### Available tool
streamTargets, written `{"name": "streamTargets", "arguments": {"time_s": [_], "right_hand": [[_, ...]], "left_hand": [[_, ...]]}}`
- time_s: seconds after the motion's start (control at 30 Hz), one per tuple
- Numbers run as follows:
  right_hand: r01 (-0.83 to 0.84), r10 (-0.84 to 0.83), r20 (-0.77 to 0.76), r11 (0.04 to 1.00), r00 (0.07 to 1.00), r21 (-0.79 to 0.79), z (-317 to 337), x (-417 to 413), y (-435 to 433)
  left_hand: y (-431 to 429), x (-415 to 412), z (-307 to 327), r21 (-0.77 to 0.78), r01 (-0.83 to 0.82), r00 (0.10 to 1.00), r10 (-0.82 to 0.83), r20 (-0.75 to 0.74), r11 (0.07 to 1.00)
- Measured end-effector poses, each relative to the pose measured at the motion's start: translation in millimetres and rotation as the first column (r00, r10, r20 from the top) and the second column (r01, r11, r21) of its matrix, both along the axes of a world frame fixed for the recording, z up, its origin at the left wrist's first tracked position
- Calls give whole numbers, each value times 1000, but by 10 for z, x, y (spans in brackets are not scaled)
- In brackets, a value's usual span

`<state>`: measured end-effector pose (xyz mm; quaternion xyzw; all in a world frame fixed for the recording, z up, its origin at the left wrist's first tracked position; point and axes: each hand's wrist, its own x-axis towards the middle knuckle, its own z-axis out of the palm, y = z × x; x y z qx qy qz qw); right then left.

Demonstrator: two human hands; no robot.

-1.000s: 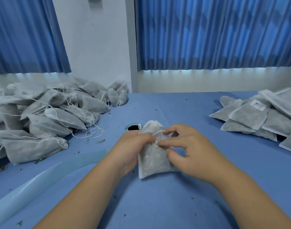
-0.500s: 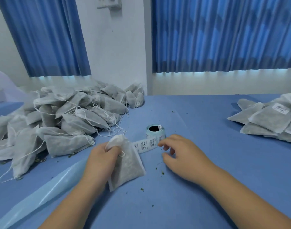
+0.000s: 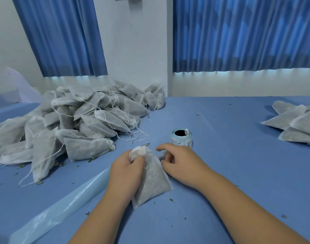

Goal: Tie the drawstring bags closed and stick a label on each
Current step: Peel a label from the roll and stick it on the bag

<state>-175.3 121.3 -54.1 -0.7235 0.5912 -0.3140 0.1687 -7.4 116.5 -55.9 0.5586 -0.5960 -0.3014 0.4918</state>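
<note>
Label roll [image 3: 182,140] stands beyond gripped bag [image 3: 151,178], pile [image 3: 84,124] leftward

The roll [image 3: 181,138] is white with a pale teal edge and black print. Left of it, the bags [image 3: 77,124] are grey-white. The table [image 3: 238,164] under it is plain blue, flecked green. Behind it, the curtains [image 3: 238,32] are blue, mottled lighter, and the wall [image 3: 136,50] is white.

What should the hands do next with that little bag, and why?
Probably peel one label from the strip and stick it on the bag. The left hand grips the bag by its cinched neck. No label shows on it, and the right hand curls at the strip's end beside the label roll.
</note>
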Motion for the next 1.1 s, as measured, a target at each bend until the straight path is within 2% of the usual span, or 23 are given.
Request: {"name": "streamTargets", "arguments": {"time_s": [0.2,0.47,0.73,1.1], "right_hand": [[18,-12,97,998,995,-66,-26,-9,26],[103,-99,54,991,994,-90,1,55,49],[109,-109,1,987,994,-115,8,92,83],[146,-142,48,984,989,-104,6,149,90]], "left_hand": [[50,-2,7,-30,23,999,-24,-36,999],[80,-18,-11,-93,58,998,-56,28,994],[77,-28,-16,-103,72,996,-67,52,992],[90,-40,-12,-117,87,994,-79,69,989]]}}
